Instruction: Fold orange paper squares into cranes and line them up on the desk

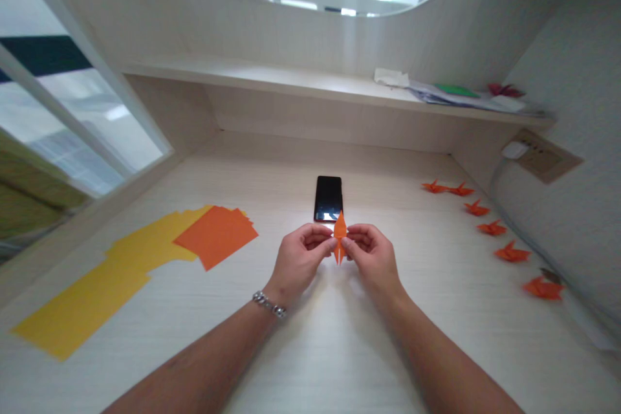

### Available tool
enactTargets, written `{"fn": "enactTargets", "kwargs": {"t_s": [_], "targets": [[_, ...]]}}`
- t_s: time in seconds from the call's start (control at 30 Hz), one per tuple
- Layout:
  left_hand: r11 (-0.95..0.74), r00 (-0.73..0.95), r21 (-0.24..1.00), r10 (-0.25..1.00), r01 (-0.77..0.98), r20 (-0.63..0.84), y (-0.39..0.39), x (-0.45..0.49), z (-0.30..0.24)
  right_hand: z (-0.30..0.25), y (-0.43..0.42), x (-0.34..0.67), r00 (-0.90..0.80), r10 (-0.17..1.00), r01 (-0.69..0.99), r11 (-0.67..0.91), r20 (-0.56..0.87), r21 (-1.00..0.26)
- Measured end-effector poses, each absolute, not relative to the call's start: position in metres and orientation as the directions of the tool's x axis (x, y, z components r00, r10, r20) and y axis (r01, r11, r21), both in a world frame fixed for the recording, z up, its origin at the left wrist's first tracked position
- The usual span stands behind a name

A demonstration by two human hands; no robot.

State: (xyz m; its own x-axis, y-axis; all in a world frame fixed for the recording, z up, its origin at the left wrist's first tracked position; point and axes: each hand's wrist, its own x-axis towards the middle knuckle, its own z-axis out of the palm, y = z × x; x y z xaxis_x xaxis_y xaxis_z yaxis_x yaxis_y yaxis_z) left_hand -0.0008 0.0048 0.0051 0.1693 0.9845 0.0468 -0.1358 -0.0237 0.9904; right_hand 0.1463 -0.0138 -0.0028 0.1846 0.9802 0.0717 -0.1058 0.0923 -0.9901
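Between both hands is a small folded piece of orange origami paper [340,228], held upright, with one point at the top and a split lower end. My left hand [303,252], with a silver bracelet at its wrist, pinches the left edge between thumb and fingers. On the opposite edge, my right hand [372,253] pinches in the same way. The fingertips partly cover the paper's sides. Just beyond the hands a black phone [328,197] lies flat on the pale desk [233,349].
Orange sheets [216,236] overlap fanned yellow sheets [82,307] at left. Several folded orange cranes [512,252] form a row at right, beside a grey cable [533,242] from the wall socket [543,154]. Papers [456,98] lie on the shelf [291,81] behind.
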Motion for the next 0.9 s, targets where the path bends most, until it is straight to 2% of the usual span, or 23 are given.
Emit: {"fn": "enactTargets", "kwargs": {"t_s": [0.47,0.73,0.9], "targets": [[-0.066,0.193,0.989,0.977,-0.134,0.091,0.004,-0.001,0.004,-0.001,-0.011,0.148,0.180,0.983,-0.159,0.070,0.041,-0.985],[-0.045,0.247,0.991,0.966,-0.125,0.075,0.004,-0.004,0.011,0.005,-0.013,0.151,0.032,0.998,-0.262,-0.034,-0.044,-0.964],[-0.023,0.291,0.995,0.955,-0.095,0.050,0.005,-0.005,0.014,0.005,-0.013,0.152,0.015,0.999,-0.296,-0.044,-0.050,-0.954]]}}
